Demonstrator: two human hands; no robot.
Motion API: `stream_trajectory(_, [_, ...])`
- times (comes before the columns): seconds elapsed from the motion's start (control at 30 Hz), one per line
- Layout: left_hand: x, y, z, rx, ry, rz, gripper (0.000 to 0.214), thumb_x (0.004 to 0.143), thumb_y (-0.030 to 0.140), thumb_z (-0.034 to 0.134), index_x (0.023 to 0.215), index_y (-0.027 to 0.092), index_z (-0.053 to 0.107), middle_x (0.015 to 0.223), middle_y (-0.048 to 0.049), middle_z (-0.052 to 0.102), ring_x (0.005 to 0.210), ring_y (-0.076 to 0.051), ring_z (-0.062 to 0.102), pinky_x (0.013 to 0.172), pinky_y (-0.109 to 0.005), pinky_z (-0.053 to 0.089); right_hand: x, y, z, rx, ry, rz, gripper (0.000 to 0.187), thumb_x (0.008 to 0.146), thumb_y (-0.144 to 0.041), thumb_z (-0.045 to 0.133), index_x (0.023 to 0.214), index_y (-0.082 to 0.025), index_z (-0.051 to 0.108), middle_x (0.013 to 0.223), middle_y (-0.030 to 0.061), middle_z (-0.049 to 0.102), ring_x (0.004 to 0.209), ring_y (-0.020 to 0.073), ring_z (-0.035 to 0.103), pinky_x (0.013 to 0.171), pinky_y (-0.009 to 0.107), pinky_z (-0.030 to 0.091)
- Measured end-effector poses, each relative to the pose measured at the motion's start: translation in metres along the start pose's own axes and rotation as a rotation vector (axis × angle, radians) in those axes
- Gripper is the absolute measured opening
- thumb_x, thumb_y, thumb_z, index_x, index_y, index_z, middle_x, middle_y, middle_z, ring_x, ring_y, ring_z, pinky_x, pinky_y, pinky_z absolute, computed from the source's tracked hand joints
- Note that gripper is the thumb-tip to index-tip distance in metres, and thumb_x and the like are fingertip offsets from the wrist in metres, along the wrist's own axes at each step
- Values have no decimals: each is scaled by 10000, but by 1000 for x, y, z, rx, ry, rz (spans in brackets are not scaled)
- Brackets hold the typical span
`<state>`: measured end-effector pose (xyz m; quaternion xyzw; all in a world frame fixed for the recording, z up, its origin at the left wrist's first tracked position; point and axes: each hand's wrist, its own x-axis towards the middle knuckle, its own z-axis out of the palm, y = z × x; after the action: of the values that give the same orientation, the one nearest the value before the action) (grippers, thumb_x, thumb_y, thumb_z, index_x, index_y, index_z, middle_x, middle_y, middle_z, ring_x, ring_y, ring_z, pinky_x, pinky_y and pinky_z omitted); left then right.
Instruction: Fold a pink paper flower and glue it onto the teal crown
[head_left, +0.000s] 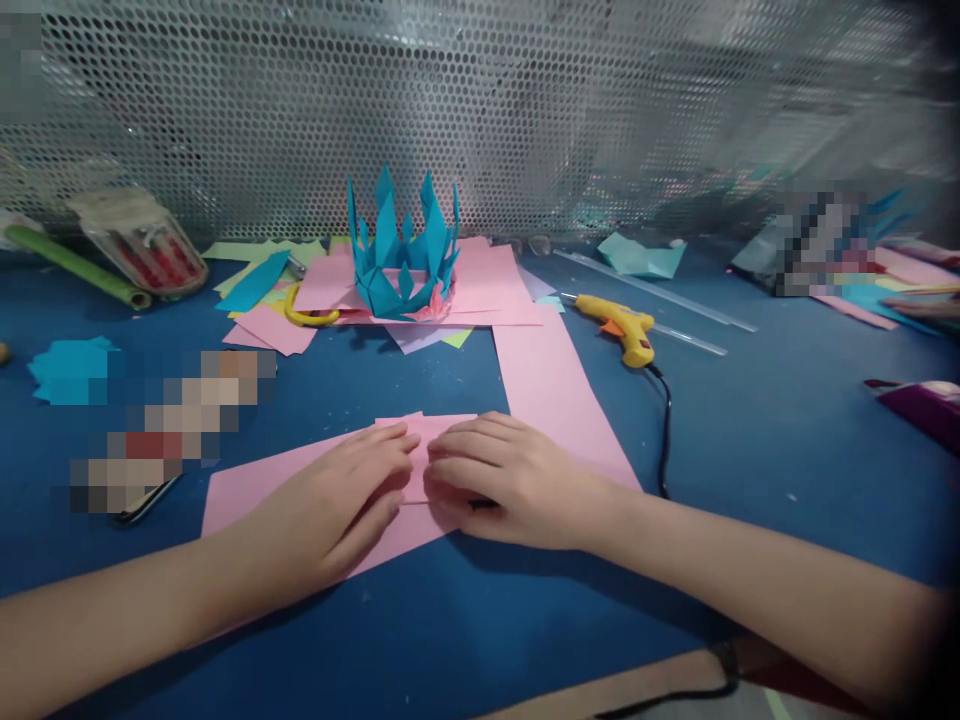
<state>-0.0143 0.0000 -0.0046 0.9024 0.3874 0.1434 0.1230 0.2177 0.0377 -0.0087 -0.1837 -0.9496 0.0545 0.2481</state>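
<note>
A small folded piece of pink paper (417, 486) lies between my hands, on top of a larger pink sheet (244, 490). My left hand (337, 495) rests on its left part, fingers stretched out and lying flat. From the right, my right hand (517, 480) presses on the same piece with bent fingers held together; its fingertips and thumb are partly hidden. Behind both hands stands a blue paper crown (386, 285) with tall points and a pink paper flower (436, 303) at its base.
A yellow glue gun (622, 325) with a black cord lies right of a long pink strip (555, 380). Clear glue sticks (675, 295) are behind it. At left are scissors with a yellow handle (311, 318), a jar (142, 245) and a green roll (75, 265). Perforated metal (465, 100) closes the back.
</note>
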Motion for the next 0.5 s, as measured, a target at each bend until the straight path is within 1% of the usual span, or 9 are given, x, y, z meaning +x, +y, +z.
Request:
stream_trajectory(0.07, [-1,-1,1,-15,2,-17,290,988,208,332,1082,150,601,1316,-140,634,1303,-197,526,1102,-405,426,-1,2,0,22,4,10,163,925,-182,504,931,-155,665,989,86,738,926,195,672,808,324,511])
stream_trajectory(0.1, [-1,-1,1,-21,3,-25,294,992,209,327,1072,153,605,1307,-137,641,1297,-193,533,1100,-402,429,-2,3,0,36,6,13,164,938,-207,510,942,-155,665,991,85,738,922,193,674,811,325,512])
stream_trajectory(0.17, [-2,-1,1,-30,8,-41,276,989,244,369,1118,158,597,1299,-127,649,1283,-202,547,1084,-405,447,-3,6,-1,66,5,13,195,937,-318,568,948,-151,667,998,93,737,920,205,674,815,338,516])
stream_trajectory(0.23, [-3,-2,1,-35,20,-48,297,961,312,460,1190,163,574,1300,-118,651,1264,-228,565,1059,-410,476,-4,9,-2,98,-10,4,293,895,-427,629,949,-142,670,1010,108,732,943,228,667,833,359,518])
stream_trajectory(0.27, [-4,-3,1,-34,30,-48,330,941,341,501,1214,167,566,1304,-115,650,1256,-240,573,1048,-410,486,-4,11,-2,116,-22,-1,298,891,-427,636,954,-138,670,1015,111,729,958,231,661,849,360,516])
stream_trajectory(0.33, [-6,-4,2,-23,54,-39,366,915,364,546,1226,173,567,1301,-109,655,1237,-253,588,1038,-406,496,-3,13,-4,150,-41,-2,214,933,-327,593,970,-131,670,1008,105,726,966,213,652,867,340,511])
stream_trajectory(0.4, [-7,-5,3,7,89,-20,351,915,345,538,1223,181,574,1291,-99,664,1215,-251,606,1039,-401,494,-2,13,-6,175,-41,15,186,969,-235,521,981,-127,672,966,98,721,917,186,647,834,308,514])
stream_trajectory(0.5, [-9,-7,6,63,169,32,384,927,311,481,1298,213,503,1295,-66,665,1178,-218,632,1016,-356,511,1,13,-8,187,-22,72,239,985,-230,473,948,-126,685,871,97,693,807,170,618,741,280,517])
